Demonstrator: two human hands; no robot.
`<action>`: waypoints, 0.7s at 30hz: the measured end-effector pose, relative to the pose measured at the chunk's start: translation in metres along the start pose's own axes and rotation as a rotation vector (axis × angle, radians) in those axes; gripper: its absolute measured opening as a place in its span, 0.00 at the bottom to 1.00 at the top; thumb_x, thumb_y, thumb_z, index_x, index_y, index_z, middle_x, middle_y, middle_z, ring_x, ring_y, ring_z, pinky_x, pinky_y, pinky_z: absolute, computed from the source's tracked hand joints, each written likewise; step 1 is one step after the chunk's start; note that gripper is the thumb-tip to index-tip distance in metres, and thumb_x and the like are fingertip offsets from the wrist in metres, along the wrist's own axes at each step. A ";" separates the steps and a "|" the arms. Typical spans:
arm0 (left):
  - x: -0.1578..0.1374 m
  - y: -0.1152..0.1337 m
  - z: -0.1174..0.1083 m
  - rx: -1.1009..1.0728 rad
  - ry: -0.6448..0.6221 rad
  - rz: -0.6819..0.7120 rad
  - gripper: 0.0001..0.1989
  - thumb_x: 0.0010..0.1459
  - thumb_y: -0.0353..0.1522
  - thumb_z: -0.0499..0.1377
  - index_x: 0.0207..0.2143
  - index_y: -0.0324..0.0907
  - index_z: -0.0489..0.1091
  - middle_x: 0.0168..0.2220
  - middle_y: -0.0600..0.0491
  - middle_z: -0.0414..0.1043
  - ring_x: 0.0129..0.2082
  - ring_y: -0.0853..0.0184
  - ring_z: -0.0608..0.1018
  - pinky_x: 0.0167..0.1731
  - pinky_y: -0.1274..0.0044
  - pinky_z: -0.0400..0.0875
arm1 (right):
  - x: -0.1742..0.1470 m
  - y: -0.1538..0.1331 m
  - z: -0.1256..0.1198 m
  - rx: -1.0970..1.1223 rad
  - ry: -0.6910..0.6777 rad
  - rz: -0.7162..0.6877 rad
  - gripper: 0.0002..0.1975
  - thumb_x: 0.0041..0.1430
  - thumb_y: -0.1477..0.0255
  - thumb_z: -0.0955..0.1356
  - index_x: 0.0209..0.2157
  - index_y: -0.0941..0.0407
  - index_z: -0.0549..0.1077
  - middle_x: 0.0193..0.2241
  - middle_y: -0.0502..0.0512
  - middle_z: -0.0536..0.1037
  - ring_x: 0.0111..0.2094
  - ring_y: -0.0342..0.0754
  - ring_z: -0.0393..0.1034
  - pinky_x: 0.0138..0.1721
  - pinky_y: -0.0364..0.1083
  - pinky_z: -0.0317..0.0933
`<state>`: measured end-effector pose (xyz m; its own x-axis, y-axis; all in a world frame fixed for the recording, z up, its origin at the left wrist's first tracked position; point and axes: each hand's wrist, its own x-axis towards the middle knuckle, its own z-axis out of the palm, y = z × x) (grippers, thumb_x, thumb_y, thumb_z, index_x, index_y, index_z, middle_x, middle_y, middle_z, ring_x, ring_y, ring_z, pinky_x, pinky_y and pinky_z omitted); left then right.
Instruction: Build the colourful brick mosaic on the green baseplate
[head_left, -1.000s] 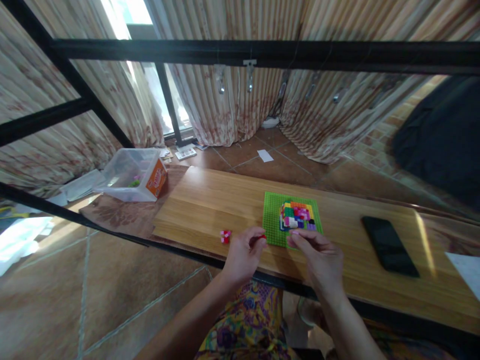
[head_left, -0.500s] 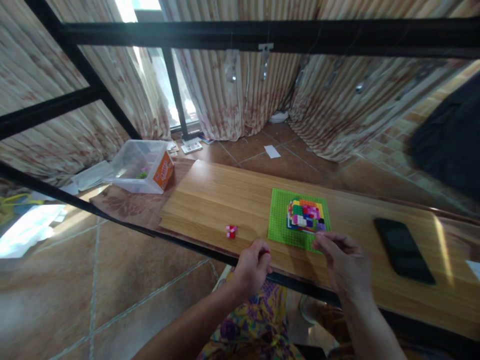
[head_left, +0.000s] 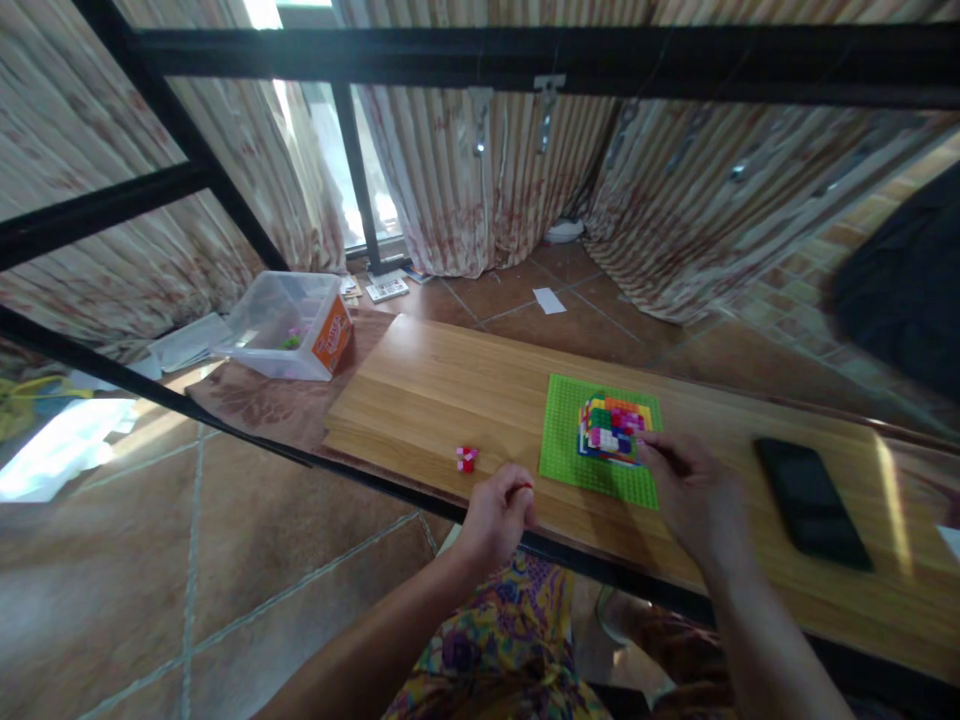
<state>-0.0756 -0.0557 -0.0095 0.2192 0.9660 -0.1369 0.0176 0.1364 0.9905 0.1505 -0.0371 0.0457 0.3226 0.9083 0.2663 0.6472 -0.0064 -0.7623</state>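
A multicoloured structure of toy building bricks [head_left: 611,425] stands on a green studded baseplate [head_left: 559,440]. My right hand [head_left: 690,490] is closed in a pinch, its fingertips at the right edge of the structure; whatever lies between them is hidden. Near the table's front edge, my left hand [head_left: 496,515] is closed, with a bit of a small red brick [head_left: 526,487] showing at the fingertips. A little cluster of red and pink bricks [head_left: 466,459] lies on the wood just beyond that hand, to its left.
The wooden tabletop [head_left: 420,385] carries a black phone [head_left: 814,503] at the right. At the far left stands a clear plastic bin [head_left: 277,320] with an orange label and a few pieces inside. A black metal bar [head_left: 525,62] crosses overhead, before striped curtains [head_left: 442,200].
My right hand has moved forward from the baseplate's near right corner to the structure's right side, fingertips now against it. My left hand has shifted slightly left, still closed.
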 end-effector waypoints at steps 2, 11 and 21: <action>0.004 0.000 -0.002 -0.012 0.024 0.001 0.03 0.58 0.29 0.52 0.32 0.42 0.65 0.21 0.60 0.65 0.20 0.72 0.72 0.23 0.81 0.66 | 0.008 -0.001 -0.003 -0.150 -0.011 -0.139 0.13 0.59 0.64 0.65 0.36 0.55 0.78 0.37 0.58 0.80 0.38 0.52 0.74 0.41 0.51 0.67; 0.017 -0.005 -0.007 -0.105 -0.031 -0.022 0.03 0.57 0.31 0.55 0.32 0.41 0.64 0.26 0.59 0.65 0.22 0.73 0.73 0.23 0.82 0.68 | 0.038 0.002 0.005 -0.452 -0.208 -0.432 0.14 0.60 0.69 0.60 0.33 0.54 0.77 0.34 0.58 0.77 0.35 0.52 0.71 0.39 0.50 0.65; 0.016 -0.007 -0.009 -0.030 -0.067 -0.012 0.02 0.59 0.30 0.54 0.32 0.42 0.64 0.26 0.59 0.64 0.22 0.73 0.74 0.23 0.82 0.67 | 0.054 0.001 0.006 -0.639 -0.410 -0.535 0.13 0.54 0.76 0.60 0.32 0.54 0.76 0.32 0.59 0.77 0.31 0.53 0.70 0.35 0.50 0.62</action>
<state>-0.0811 -0.0395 -0.0182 0.2837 0.9476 -0.1467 -0.0089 0.1556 0.9878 0.1644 0.0147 0.0554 -0.3192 0.9330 0.1660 0.9365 0.3374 -0.0957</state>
